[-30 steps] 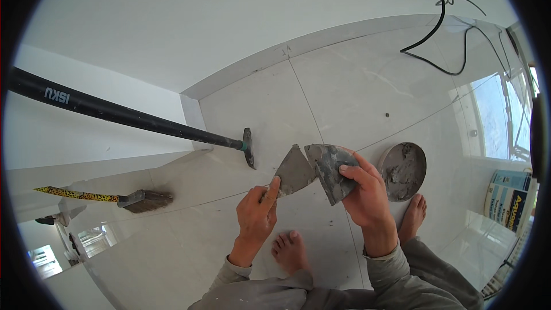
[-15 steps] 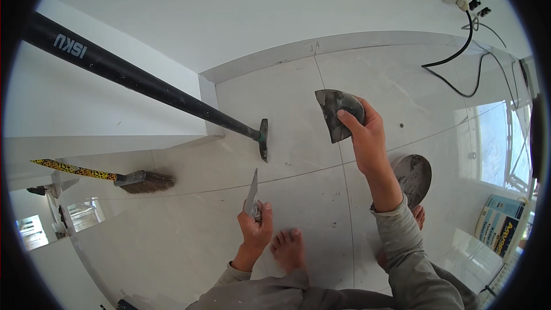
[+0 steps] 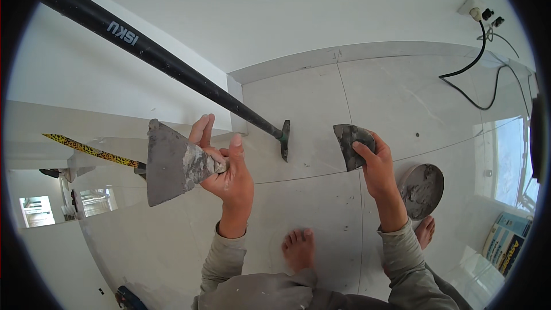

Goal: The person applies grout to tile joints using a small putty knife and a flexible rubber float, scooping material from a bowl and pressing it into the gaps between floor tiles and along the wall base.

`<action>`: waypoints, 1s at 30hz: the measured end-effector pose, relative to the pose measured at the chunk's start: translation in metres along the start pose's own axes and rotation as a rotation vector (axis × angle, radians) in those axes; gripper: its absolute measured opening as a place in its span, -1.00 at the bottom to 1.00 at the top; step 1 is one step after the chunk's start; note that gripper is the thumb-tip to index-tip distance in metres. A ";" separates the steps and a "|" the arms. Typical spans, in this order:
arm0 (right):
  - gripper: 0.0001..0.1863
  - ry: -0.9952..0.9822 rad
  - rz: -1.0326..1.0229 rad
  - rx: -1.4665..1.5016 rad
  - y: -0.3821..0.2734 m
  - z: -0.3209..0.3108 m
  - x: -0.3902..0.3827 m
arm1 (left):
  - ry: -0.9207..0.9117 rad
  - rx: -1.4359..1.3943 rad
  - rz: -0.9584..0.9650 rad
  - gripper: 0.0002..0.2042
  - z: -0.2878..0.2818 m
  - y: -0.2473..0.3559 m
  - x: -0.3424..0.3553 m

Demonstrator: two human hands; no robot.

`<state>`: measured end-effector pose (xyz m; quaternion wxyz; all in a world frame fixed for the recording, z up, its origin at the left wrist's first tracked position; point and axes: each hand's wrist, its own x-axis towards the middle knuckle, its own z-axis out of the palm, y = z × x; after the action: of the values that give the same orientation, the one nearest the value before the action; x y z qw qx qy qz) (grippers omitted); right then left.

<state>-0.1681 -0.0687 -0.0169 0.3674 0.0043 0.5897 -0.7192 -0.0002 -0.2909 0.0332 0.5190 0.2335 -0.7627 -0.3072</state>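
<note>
Grey filler smears the broad putty knife [image 3: 172, 163], which the left hand [image 3: 227, 169] holds raised with fingers wrapped tight around its handle, blade pointing left towards the white wall [image 3: 287, 6]. The right hand [image 3: 376, 163] is closed on a smaller, rounded scraper [image 3: 351, 143], held well apart from the knife over the pale tiled floor [image 3: 321, 218]. Near that wrist a round bowl of filler [image 3: 422, 190] sits on the tiles, just beside a bare foot [image 3: 299, 247]. Between the hands, a long black pole [image 3: 172, 63] slants down to the floor.
</note>
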 end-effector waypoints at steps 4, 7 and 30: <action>-0.66 -0.016 0.007 -0.001 -0.004 -0.005 -0.004 | 0.060 -0.115 -0.010 -0.60 0.010 0.013 0.034; -0.66 -0.011 0.002 -0.011 -0.004 -0.006 -0.002 | 0.058 -0.187 -0.025 -0.57 0.014 0.019 0.052; -0.64 0.055 0.140 0.080 0.023 0.002 0.036 | 0.015 0.004 -0.091 -0.67 0.016 0.030 0.049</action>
<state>-0.1815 -0.0904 -0.0513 0.4000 0.0802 0.5687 -0.7142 -0.0337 -0.2990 0.0821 0.5098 0.2715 -0.7478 -0.3272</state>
